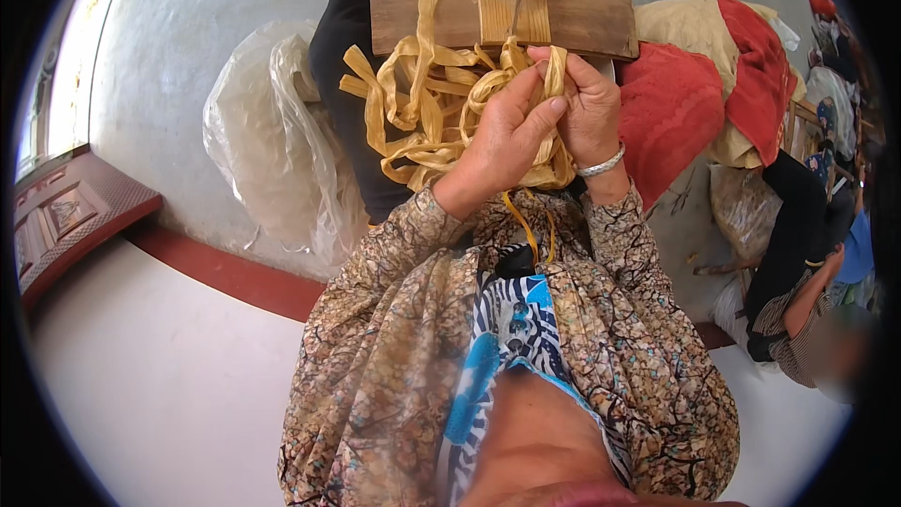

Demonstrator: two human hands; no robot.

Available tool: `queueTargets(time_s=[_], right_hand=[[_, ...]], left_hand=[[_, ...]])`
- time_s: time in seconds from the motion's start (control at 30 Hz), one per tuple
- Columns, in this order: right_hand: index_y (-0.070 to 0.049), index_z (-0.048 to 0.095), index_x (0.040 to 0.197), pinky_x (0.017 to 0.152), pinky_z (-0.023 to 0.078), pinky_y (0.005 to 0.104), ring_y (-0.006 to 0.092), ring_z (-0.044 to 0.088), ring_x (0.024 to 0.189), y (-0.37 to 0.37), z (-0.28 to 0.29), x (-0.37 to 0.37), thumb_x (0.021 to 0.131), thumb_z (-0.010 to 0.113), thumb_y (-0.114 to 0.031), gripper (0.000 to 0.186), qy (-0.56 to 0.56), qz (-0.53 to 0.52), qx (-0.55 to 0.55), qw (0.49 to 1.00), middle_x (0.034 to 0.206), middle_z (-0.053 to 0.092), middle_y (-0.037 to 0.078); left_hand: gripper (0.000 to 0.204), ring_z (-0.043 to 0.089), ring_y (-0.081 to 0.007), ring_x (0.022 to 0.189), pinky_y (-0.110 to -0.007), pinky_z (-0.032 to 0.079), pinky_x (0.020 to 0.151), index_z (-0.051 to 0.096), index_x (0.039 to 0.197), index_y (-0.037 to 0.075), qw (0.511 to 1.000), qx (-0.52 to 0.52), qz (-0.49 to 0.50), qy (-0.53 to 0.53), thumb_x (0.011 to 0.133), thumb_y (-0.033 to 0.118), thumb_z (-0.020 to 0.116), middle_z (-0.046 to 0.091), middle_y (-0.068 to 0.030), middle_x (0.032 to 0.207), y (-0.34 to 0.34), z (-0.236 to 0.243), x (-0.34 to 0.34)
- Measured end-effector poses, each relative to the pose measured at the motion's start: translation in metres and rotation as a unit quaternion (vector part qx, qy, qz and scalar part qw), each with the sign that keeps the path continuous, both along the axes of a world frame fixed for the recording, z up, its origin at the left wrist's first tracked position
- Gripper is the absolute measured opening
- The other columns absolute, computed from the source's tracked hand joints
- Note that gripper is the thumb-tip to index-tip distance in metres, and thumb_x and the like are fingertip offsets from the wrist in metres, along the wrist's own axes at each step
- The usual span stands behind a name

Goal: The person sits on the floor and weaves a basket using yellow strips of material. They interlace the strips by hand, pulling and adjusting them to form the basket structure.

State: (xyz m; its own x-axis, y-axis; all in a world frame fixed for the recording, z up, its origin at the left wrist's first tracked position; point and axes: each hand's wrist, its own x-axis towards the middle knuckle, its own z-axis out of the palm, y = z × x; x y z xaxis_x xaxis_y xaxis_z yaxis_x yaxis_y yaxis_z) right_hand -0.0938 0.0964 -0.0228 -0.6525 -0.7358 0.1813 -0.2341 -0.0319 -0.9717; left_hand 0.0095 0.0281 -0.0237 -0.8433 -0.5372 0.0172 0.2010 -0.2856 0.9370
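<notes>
On your side of the wooden board [582, 14], both arms are bent at the elbow, their patterned sleeves [389, 230] angling inward until your hands meet close before the board's near edge. Loose yellow strips [404, 117] lie tangled before that same edge, spreading mostly leftward from your left hand [511, 127] and partly beneath both palms. Your left hand is nearly closed, thumb pressed against one folded yellow strip [556, 66]; its other fingers are largely hidden. Your right hand [589, 113], fingers curled toward the left one, grips that strip just before the board. Smallest, a pale braided bracelet [602, 161] circles your right wrist, nearer you than the board.
</notes>
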Motion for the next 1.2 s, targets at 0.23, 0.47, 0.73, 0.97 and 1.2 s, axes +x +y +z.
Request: queueTargets(time_s=[0.23, 0.47, 0.73, 0.97, 1.2], right_hand=[[-0.010, 0.071, 0.100, 0.071, 0.051, 0.0293, 0.0225, 0.068, 0.078, 0.003, 0.009, -0.002, 0.086, 0.067, -0.018, 0.017, 0.295, -0.030, 0.098, 0.950, 0.088, 0.071, 0.006], [-0.006, 0.067, 0.090, 0.069, 0.046, 0.0310, 0.0204, 0.063, 0.075, 0.026, -0.013, 0.000, 0.090, 0.063, -0.024, 0.019, 0.374, 0.074, 0.214, 0.899, 0.083, 0.066, 0.003], [0.001, 0.062, 0.113, 0.078, 0.048, 0.0248, 0.0094, 0.059, 0.089, 0.040, -0.020, 0.022, 0.098, 0.056, -0.016, 0.024, -0.536, 0.110, 0.059, 0.835, 0.104, 0.066, 0.003], [0.004, 0.065, 0.106, 0.089, 0.045, 0.0259, 0.0145, 0.057, 0.099, 0.026, -0.019, 0.020, 0.090, 0.057, 0.002, 0.018, -0.329, 0.063, 0.005, 0.942, 0.113, 0.059, 0.007], [0.005, 0.067, 0.099, 0.090, 0.044, 0.0256, 0.0165, 0.053, 0.105, 0.020, -0.008, 0.021, 0.086, 0.058, 0.007, 0.015, 0.040, 0.003, 0.018, 0.999, 0.118, 0.054, 0.007]], left_hand=[[0.025, 0.050, -0.0026, 0.067, -0.020, 0.040, 0.057, 0.055, 0.117, 0.001, 0.971, 0.167, -0.151, -0.077, 0.096, 0.015, 0.057, 0.056, 0.0049, 0.081, -0.024, -0.021, 0.016], [0.021, 0.063, -0.0294, 0.069, -0.038, 0.048, 0.054, 0.057, 0.097, 0.002, 0.812, -0.553, -0.018, -0.188, 0.077, 0.000, 0.057, 0.060, -0.0104, 0.079, -0.026, -0.019, 0.038], [0.038, 0.067, -0.0313, 0.082, -0.034, 0.054, 0.065, 0.058, 0.119, 0.002, 0.869, -0.478, 0.101, -0.080, 0.081, -0.002, 0.061, 0.064, -0.0148, 0.104, 0.002, -0.031, 0.037], [0.035, 0.066, -0.0326, 0.079, -0.039, 0.052, 0.064, 0.054, 0.119, 0.003, 0.918, -0.374, 0.010, -0.136, 0.086, 0.010, 0.063, 0.063, -0.0165, 0.107, -0.009, 0.006, 0.027], [0.019, 0.063, -0.0269, 0.064, -0.035, 0.048, 0.055, 0.058, 0.098, 0.001, 0.923, -0.312, 0.092, -0.203, 0.092, 0.019, 0.058, 0.059, -0.0110, 0.069, -0.010, -0.017, 0.010]])
